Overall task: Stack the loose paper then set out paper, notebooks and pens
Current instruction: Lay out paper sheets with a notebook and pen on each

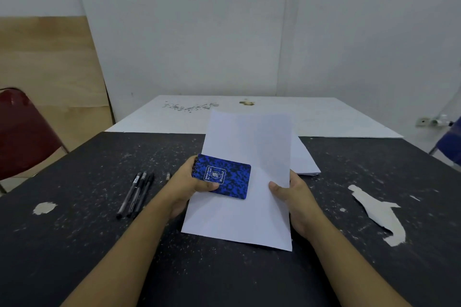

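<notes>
Two hands hold one white sheet of paper over the black, speckled desk.
The left hand pinches a small blue spiral notebook flat against the sheet with its fingers. The right hand grips the sheet's edge at 3 o'clock. The sheet is thin and smooth, and its long side runs from 6 to 12 o'clock. The paper stack lies just past it at 1 o'clock, nearer the right hand. The slim black pens lie at 9 o'clock, nearer the left hand.
</notes>
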